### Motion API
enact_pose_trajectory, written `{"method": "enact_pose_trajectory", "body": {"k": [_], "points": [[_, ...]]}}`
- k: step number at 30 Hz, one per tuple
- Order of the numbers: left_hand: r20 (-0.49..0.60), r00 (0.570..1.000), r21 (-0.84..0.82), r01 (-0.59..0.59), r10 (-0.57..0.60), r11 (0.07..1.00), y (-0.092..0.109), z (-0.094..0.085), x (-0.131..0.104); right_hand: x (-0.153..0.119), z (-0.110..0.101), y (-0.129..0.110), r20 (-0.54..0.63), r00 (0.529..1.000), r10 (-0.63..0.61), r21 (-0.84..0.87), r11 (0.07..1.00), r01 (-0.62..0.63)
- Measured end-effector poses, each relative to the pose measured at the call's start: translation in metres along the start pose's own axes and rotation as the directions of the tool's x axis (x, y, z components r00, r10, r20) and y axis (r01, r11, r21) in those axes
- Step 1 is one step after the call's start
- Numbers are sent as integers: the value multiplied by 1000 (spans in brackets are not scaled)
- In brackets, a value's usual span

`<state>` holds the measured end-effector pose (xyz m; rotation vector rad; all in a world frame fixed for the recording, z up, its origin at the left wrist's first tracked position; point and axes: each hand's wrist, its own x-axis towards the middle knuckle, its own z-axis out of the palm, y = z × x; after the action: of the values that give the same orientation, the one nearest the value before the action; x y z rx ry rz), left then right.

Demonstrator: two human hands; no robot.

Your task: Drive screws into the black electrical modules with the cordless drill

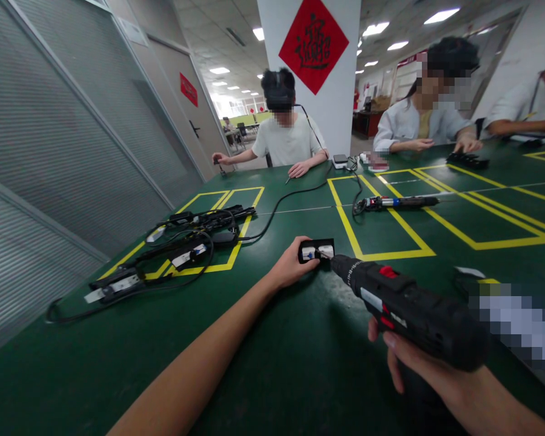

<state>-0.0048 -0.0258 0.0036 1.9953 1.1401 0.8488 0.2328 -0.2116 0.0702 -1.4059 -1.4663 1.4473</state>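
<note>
A black cordless drill (404,303) with red switches lies across the right side, its handle gripped in my right hand (418,357). The drill's chuck points left, and its bit reaches a small black box-shaped part (317,243). White and blue pieces show inside that part. My left hand (291,265) is closed around the part's left end, holding it at the table top. Whether the bit touches a screw is too small to tell.
Black cabled devices (200,245) lie in a yellow-taped area on the green table (163,357). Another rod-shaped device (397,203) with a cable lies to the right. A person in a white T-shirt (286,142) sits opposite; two others sit at the right. A blurred-out item (518,321) lies near right.
</note>
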Motion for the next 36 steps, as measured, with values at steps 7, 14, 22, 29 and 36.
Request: {"method": "enact_pose_trajectory", "body": {"k": [7,14,22,29,36], "points": [[2,1000,3,-7,7,1000,2,-1,0,0,2,0,-25,1000,5,47,999,-4],[-5,1000,23,10,-10,1000,0,-1,1,-1,4,-2,-22,1000,20,34,999,-20],[-1,1000,15,-6,6,1000,1,-1,1,0,9,7,-168,983,78,-2,997,-79],[0,1000,22,0,0,1000,2,-1,0,0,9,0,-295,953,67,-103,989,-102],[-5,1000,19,-5,5,1000,2,0,1,5,13,-4,-298,953,-43,-135,991,2]]}}
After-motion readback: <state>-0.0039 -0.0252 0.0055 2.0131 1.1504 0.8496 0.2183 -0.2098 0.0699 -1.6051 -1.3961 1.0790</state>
